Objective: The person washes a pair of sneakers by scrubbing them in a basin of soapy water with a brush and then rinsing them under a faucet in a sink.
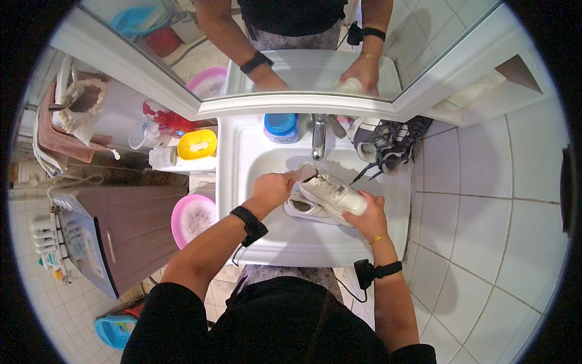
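A white sneaker is held over the sink basin, its toe toward the right. My right hand wraps around the toe end, thumb on the near side. Under it lies a second white sneaker, partly covered by the first. My left hand is closed at the heel end, pinching a pale, thin, crumpled piece that looks like tissue or cloth. That piece touches the shoe's heel opening. Both wrists wear black straps with small devices.
Behind the basin stand a metal faucet and a blue-lidded jar. Dark lace-up shoes sit at the sink's back right corner. Left of the sink are a pink basin of suds and a yellow soap dish. A mirror cabinet overhangs the back.
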Demonstrator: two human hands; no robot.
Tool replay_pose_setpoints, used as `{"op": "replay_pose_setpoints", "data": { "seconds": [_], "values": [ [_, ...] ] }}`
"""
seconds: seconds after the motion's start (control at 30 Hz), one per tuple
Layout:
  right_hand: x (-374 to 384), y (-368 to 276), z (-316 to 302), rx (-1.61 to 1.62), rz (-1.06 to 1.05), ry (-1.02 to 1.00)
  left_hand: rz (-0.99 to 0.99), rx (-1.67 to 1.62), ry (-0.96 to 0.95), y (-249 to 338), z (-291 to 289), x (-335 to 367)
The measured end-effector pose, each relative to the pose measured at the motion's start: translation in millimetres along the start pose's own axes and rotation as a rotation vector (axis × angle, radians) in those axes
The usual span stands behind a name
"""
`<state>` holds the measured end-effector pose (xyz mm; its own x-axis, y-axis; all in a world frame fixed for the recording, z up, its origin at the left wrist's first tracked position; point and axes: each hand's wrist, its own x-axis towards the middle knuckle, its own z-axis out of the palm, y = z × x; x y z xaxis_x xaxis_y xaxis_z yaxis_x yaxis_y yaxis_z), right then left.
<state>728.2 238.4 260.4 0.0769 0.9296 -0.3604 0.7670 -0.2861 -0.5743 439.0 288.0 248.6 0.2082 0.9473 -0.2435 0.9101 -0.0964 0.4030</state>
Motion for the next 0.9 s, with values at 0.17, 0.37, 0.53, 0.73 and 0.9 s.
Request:
{"op": "replay_pose_setpoints", "data": {
  "seconds": [0.17,0.37,0.53,0.73,0.9],
  "values": [
    [-6.4,9.9,4.5,0.004,0.035,-0.026,0.040,-0.147,0.291,22.5,26.2,-6.5],
    [-7.9,1.9,4.5,-0.003,0.015,-0.057,-0.170,0.022,0.039,19.0,37.4,26.4],
    [-12.9,8.2,3.2,-0.002,0.056,-0.062,-0.063,0.005,0.123,30.0,41.5,-6.2],
    [-6.3,10.6,2.1,0.021,0.027,-0.082,-0.127,-0.019,0.195,23.8,38.4,8.9],
    [7.5,3.8,5.4,-0.008,-0.016,-0.006,-0.112,-0.155,0.268,24.6,76.4,-14.1]
  ]
}}
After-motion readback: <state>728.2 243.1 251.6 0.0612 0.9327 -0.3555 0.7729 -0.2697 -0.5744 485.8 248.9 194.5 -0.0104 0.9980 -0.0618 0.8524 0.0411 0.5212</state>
